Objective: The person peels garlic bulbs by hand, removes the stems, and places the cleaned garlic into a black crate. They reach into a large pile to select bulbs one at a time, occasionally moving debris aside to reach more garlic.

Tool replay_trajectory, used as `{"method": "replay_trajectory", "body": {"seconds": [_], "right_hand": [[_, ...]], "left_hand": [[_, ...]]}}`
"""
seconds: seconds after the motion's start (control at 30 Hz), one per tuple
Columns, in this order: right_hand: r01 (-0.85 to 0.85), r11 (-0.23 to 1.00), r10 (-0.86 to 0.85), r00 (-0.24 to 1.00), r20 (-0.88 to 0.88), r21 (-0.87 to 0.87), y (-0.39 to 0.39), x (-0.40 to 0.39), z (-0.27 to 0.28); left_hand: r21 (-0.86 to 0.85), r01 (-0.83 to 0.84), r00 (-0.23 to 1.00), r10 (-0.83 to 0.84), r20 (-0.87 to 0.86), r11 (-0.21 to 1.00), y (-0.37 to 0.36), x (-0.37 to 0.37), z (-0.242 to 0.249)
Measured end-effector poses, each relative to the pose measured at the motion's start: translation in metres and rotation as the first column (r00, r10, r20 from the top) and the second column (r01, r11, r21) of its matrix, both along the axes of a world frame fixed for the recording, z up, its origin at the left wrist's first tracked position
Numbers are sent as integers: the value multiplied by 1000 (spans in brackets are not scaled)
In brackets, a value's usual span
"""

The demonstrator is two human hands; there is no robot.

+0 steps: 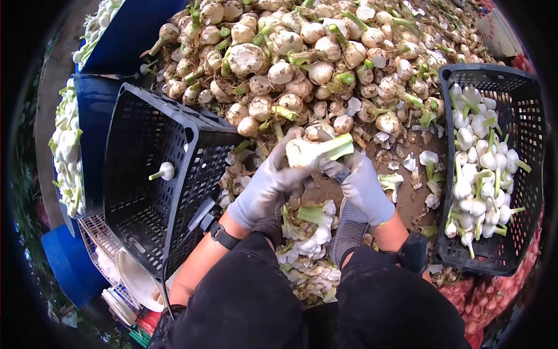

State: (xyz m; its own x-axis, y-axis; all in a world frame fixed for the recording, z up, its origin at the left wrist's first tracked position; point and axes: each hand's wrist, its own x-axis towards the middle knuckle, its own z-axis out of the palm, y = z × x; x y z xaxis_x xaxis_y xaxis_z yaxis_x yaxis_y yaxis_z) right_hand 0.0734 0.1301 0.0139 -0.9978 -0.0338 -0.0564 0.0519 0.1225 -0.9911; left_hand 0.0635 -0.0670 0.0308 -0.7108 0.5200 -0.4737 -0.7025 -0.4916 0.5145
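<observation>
Between my two gloved hands is a garlic bulb (303, 153) with a thick, cut green stem pointing right. My left hand (268, 185) is closed round the bulb end, its fingers slightly blurred. At the stem side, my right hand (359, 183) is closed on the same bulb, with a small dark piece (343, 175) at its thumb. Just beyond my hands rises a large heap of soil-stained garlic bulbs (285, 43). Peeled skins and stem scraps (314, 232) lie between my feet.
At right stands a black crate (528, 145) partly filled with cleaned garlic (479, 183). A black crate (142, 215) at left holds one bulb (165, 170). Blue containers (99, 119) of garlic stand farther left. Red net sacks (494, 296) lie at lower right.
</observation>
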Motion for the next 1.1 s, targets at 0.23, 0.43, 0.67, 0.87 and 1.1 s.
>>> {"method": "replay_trajectory", "body": {"seconds": [0.23, 0.43, 0.67, 0.87, 1.1], "right_hand": [[-77, 912, 332, 715, 615, -403, 4, 6, 16], [-259, 906, 390, 818, 422, -336, 4, 8, 19], [-149, 752, 36, 982, 186, 642, 17, 3, -7], [-592, 537, 168, 773, 612, 600, 27, 12, -11], [-280, 905, 285, 958, 32, 320, 4, -3, 22]], "left_hand": [[-715, -157, 942, -114, -316, 681, -6, -10, -21], [-701, -231, 739, -347, -577, 674, 2, -5, -6], [-494, 181, 940, -297, -169, 851, -5, -2, 8], [-90, -41, 977, 21, -211, 995, -9, 2, -4], [55, -217, 966, 206, 156, 975, -4, -2, -3]]}}
